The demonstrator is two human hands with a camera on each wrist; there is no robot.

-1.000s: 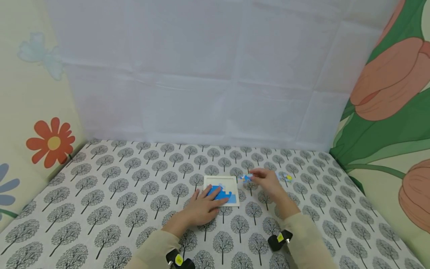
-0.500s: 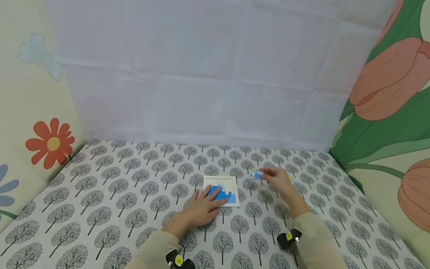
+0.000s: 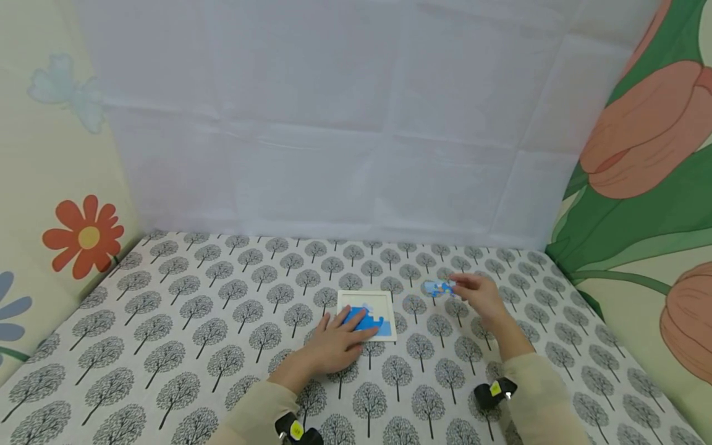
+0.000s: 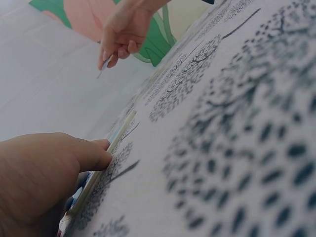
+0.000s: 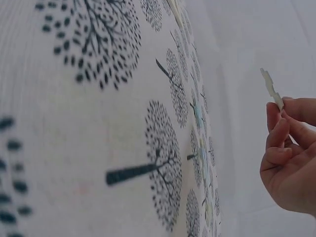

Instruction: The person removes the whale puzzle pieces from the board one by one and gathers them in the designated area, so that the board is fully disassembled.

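The blue puzzle piece (image 3: 437,287) is pinched by the right hand (image 3: 479,295) above the cloth, right of the puzzle frame (image 3: 367,314), its long axis pointing left toward the frame. The left hand (image 3: 337,341) lies flat, fingers spread, on the frame's blue pieces. The tree-print tablecloth (image 3: 211,321) meets a white backdrop (image 3: 334,123) and floral side panels. Only the right wrist view shows the piece (image 5: 271,89) edge-on and loose pieces (image 5: 199,118) on the cloth.
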